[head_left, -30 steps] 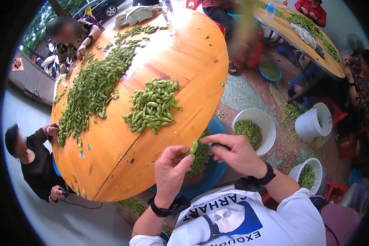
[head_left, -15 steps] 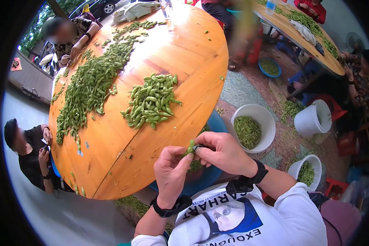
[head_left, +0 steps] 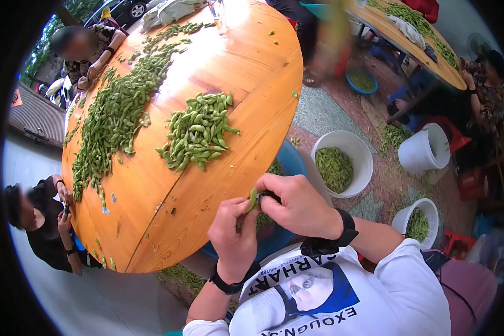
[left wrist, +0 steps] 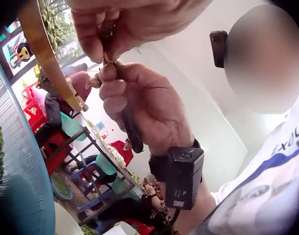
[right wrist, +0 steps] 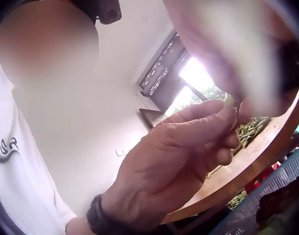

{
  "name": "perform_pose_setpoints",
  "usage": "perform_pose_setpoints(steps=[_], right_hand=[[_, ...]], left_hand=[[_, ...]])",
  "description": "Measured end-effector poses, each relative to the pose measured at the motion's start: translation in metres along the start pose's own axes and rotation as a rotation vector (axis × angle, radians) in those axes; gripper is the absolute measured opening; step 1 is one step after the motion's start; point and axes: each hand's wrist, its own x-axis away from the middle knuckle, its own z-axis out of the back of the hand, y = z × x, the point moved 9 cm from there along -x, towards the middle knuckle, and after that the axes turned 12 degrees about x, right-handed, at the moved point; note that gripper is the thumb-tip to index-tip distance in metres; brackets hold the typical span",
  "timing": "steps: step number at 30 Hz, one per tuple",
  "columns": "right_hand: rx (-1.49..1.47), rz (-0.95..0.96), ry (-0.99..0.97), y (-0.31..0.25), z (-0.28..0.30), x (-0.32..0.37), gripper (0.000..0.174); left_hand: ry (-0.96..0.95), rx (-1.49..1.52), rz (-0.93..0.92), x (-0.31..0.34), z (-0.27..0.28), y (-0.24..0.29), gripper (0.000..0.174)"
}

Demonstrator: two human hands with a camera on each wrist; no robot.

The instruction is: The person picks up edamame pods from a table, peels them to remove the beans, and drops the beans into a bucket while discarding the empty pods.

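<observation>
In the head view my left hand (head_left: 232, 235) pinches a green soybean pod (head_left: 253, 199) between thumb and fingers, its tip upright over the table's near edge. Close against it is my right hand (head_left: 299, 206), gripping a slim black-handled tool (left wrist: 131, 129) whose working end is hidden at the pod. The left wrist view shows that handle lying across the right palm with fingers curled round it. Both hands meet above a blue basin (head_left: 297, 162) with green contents. A small heap of pods (head_left: 199, 131) lies on the wooden table (head_left: 246, 162) beyond.
A larger pile of pods (head_left: 117, 115) spreads over the table's far left, where two people sit working. White buckets, one with green pods or husks (head_left: 334, 168), stand on the floor to the right. A second table (head_left: 386, 33) is at the upper right.
The right hand, a little apart from the pod a second ago, has come in to it with the tool and stays close. The left hand has turned slightly, its knuckles now facing up.
</observation>
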Motion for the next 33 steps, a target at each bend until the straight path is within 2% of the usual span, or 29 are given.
perform_pose_setpoints(steps=[2, 3, 7, 9, 10, 12, 14, 16, 18, 20, 22, 23, 24, 26, 27, 29, 30, 32, 33], right_hand=[[0.031, 0.027, 0.025, 0.0, -0.003, 0.0, 0.018], [0.063, 0.056, 0.05, -0.001, -0.004, 0.0, 0.016], [-0.029, 0.096, 0.027, -0.001, -0.006, -0.002, 0.015], [-0.058, 0.095, -0.055, -0.001, -0.01, -0.003, 0.015], [-0.059, 0.095, -0.054, -0.001, -0.008, -0.004, 0.015], [-0.133, 0.101, -0.073, -0.003, -0.008, -0.003, 0.015], [-0.183, 0.049, -0.122, 0.002, -0.011, -0.003, 0.014], [-0.232, -0.002, -0.173, 0.007, -0.013, -0.002, 0.013], [-0.482, -0.196, -0.334, 0.018, -0.027, 0.003, 0.012], [-0.39, -0.157, -0.263, 0.018, -0.023, 0.001, 0.012], [-0.296, -0.119, -0.193, 0.016, -0.018, 0.0, 0.013], [-0.238, -0.08, -0.163, 0.013, -0.017, 0.001, 0.013], [-0.182, -0.042, -0.133, 0.01, -0.015, 0.001, 0.013], [-0.177, -0.036, -0.129, 0.01, -0.016, 0.0, 0.012], [-0.17, -0.031, -0.125, 0.01, -0.016, 0.0, 0.012], [-0.161, -0.022, -0.131, 0.009, -0.016, 0.0, 0.012], [-0.151, -0.014, -0.134, 0.008, -0.016, 0.0, 0.012], [-0.188, -0.028, -0.182, 0.011, -0.02, 0.001, 0.012], [-0.224, -0.041, -0.228, 0.013, -0.024, 0.002, 0.012]], left_hand=[[-0.045, -0.286, -0.222, 0.003, -0.009, 0.022, 0.018], [-0.058, -0.308, -0.269, 0.004, -0.01, 0.024, 0.019], [-0.073, -0.358, -0.285, 0.008, -0.006, 0.021, 0.018], [0.001, 0.285, 0.181, 0.008, 0.006, -0.021, 0.018], [0.0, 0.285, 0.181, 0.007, 0.008, -0.019, 0.018], [0.021, 0.559, 0.485, 0.01, 0.005, -0.036, 0.017], [0.016, 0.587, 0.539, 0.009, 0.007, -0.041, 0.015], [-0.054, 0.926, 0.671, 0.013, -0.007, -0.048, 0.014], [-0.035, 0.932, 0.734, 0.013, -0.009, -0.05, 0.014], [-0.015, 0.936, 0.8, 0.019, -0.014, -0.051, 0.014], [-0.053, 0.187, 0.332, 0.008, -0.001, -0.023, 0.016], [-0.148, -0.106, 0.083, 0.007, -0.001, -0.01, 0.019], [-0.147, -0.108, 0.087, 0.006, 0.002, -0.01, 0.019], [-0.204, -0.301, -0.068, 0.003, -0.003, 0.004, 0.018], [-0.202, -0.303, -0.067, 0.003, -0.004, 0.006, 0.018], [-0.105, 0.082, 0.327, 0.007, 0.002, -0.021, 0.011], [-0.104, 0.082, 0.328, 0.007, 0.003, -0.021, 0.011], [-0.084, 0.44, 0.54, 0.014, 0.002, -0.038, 0.012], [-0.082, 0.439, 0.54, 0.013, 0.004, -0.039, 0.012]])
